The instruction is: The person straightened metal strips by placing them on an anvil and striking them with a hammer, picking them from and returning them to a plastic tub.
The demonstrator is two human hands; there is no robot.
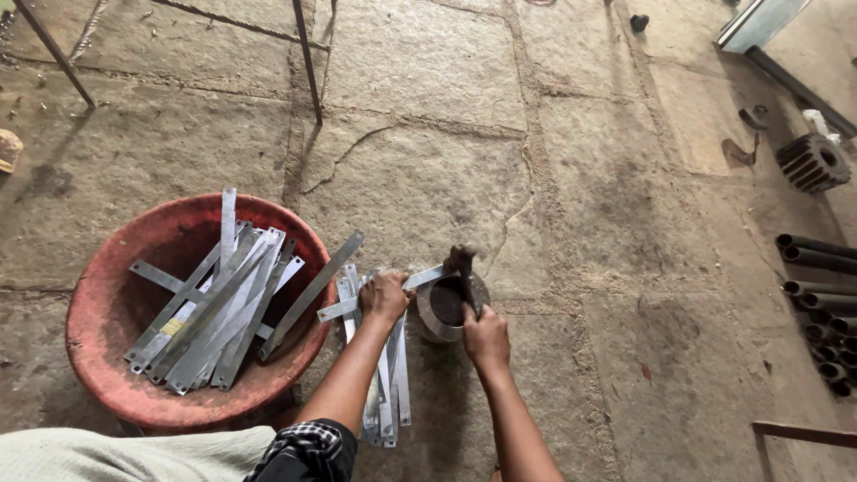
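My left hand [384, 297] grips a flat metal strip [427, 277] and holds its end across a thick steel ring [432, 326] that lies on the stone floor. My right hand [485, 339] is closed around the handle of a hammer [462, 261], whose head rests at the far rim of the ring, next to the strip's end. Under and beside my left forearm lies a loose pile of similar strips [393, 393] on the floor.
A red basin [107, 312] at the left holds several metal strips, one leaning over its right rim. Dark pipes [817, 295] are stacked at the right edge, with a ribbed black gear-like part [812, 162] beyond them. Thin metal legs [308, 62] stand at the top.
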